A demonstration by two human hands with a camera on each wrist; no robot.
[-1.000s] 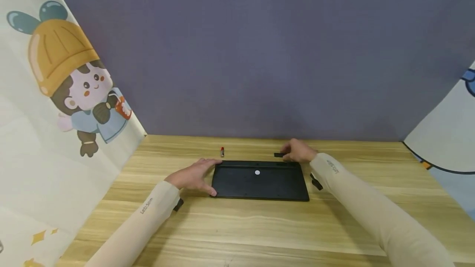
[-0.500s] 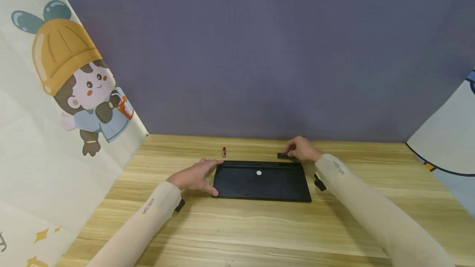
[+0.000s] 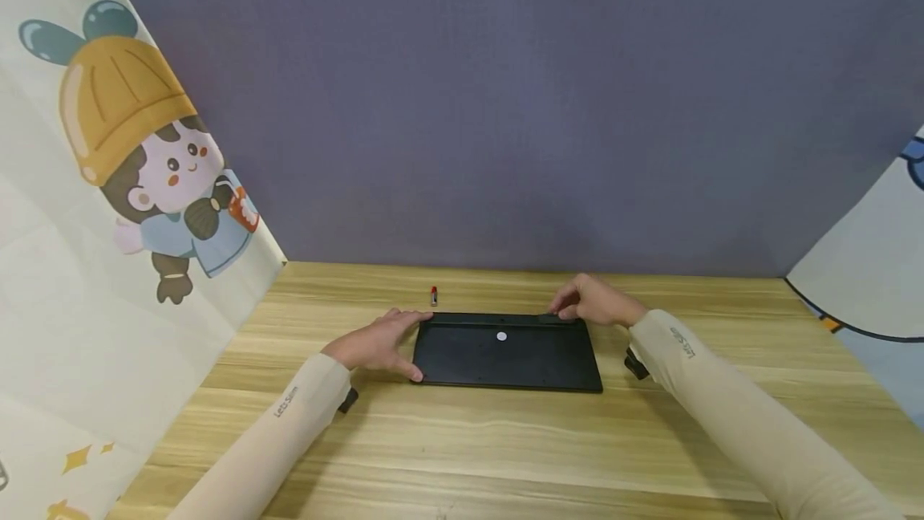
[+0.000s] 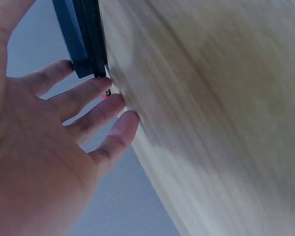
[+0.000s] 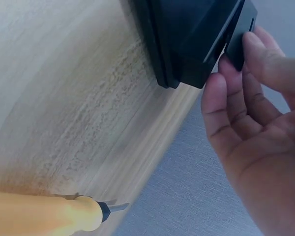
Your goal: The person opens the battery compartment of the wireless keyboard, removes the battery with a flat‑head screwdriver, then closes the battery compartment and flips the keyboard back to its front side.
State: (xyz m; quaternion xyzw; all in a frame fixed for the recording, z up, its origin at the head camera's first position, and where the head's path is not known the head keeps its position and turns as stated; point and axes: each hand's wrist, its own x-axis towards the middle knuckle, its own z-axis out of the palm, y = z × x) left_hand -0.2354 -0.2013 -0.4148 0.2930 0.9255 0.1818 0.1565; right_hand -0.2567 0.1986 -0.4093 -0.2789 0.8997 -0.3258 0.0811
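Note:
A black keyboard (image 3: 462,359) lies with its underside up on the wooden table, a round white sticker (image 3: 501,336) on it. My left hand (image 3: 375,342) spans its left end with spread, fairly straight fingers, touching the near and far corners. At the far right, my right hand (image 3: 595,301) pinches a small black battery cover (image 5: 241,42) between thumb and fingers. In the right wrist view the cover is tilted against the raised back edge of the keyboard; whether it sits in the slot cannot be told. A red-and-silver battery (image 3: 434,296) stands apart behind the keyboard.
The right wrist view shows a yellow-handled tool (image 5: 44,214) with a thin metal tip, near the table edge. A grey-blue partition (image 3: 505,143) rises behind the wooden table (image 3: 462,456). A printed white sheet (image 3: 72,327) borders the left.
My right hand has brought the battery cover from behind the keyboard toward me, onto its far right edge. The left hand and the keyboard have stayed in place.

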